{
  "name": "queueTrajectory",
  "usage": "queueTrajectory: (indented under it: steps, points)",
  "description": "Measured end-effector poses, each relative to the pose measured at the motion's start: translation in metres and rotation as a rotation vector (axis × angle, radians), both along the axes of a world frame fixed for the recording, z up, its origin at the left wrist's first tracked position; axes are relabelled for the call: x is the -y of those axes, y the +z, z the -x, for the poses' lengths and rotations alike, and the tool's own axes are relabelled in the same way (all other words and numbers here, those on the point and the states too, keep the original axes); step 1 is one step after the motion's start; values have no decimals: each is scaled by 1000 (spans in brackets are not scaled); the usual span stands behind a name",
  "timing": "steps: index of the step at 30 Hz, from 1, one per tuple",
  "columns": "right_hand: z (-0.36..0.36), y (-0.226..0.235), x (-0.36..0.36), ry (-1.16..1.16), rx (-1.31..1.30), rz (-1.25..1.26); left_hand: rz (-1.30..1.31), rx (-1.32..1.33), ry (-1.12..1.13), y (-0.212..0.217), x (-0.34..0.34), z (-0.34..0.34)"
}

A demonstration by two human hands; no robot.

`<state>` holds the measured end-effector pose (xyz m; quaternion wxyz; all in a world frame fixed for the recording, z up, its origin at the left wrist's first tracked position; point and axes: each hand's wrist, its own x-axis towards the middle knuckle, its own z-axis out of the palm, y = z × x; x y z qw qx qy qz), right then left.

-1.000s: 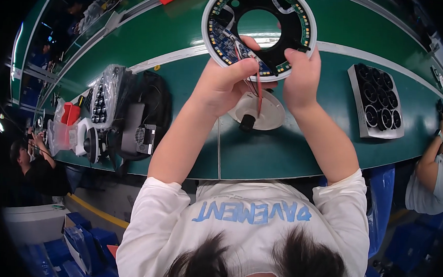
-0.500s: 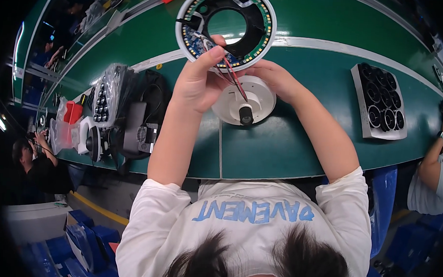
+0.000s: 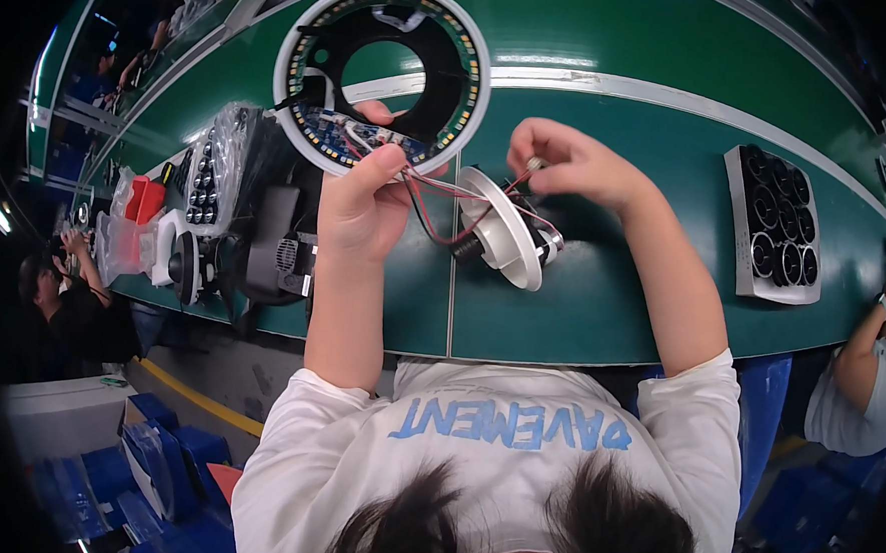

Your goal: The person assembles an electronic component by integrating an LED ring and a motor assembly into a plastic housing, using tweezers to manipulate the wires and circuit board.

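Observation:
Closed on the lower rim of a ring-shaped lamp housing (image 3: 482, 53), my left hand (image 3: 364, 202) holds it above the bench. White outside and black inside, the housing carries a band of small LEDs and a blue circuit board (image 3: 335, 136). Red, black and white wires (image 3: 428, 216) hang from it toward a white round lamp base (image 3: 510, 242), which rests tilted on its side on the bench. My right hand (image 3: 574, 163) pinches a small light-coloured piece (image 3: 535, 164) at a wire's end, right above the base; its exact kind is too small to tell.
On the green bench (image 3: 621, 316), a white tray of black rings (image 3: 781, 224) stands at the right. Plastic-wrapped parts (image 3: 218, 170), a black device (image 3: 276, 243) and a red bin (image 3: 146, 199) crowd the left. Other people (image 3: 76, 297) sit at both sides.
The ring-shaped housing has moved left in my left hand. My right hand has left the housing and now pinches a wire's end. The white base has turned onto its side.

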<state>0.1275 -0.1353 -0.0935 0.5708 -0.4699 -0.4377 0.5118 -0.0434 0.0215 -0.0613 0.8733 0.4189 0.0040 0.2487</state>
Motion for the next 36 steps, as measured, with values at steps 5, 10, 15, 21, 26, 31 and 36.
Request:
queueTrajectory:
  steps: [5,10,15,21,26,31,36]
  points:
    - [-36,-8,15,-1,131,181,42,7,119,-3,-3,8]
    - [-44,-6,22,130,278,483,-72,56,217,-3,5,4]
    - [-1,42,24,-423,1386,74,-165,58,256,-3,17,9]
    - [61,38,-4,-361,422,-328,-199,118,177,-2,36,4]
    - [81,28,-10,-528,434,-265,-303,153,361,-8,42,4]
    - [83,22,-8,-737,668,-338,-389,13,597,-13,42,1]
    - [74,48,2,-653,867,-287,-463,3,588,-18,40,2]
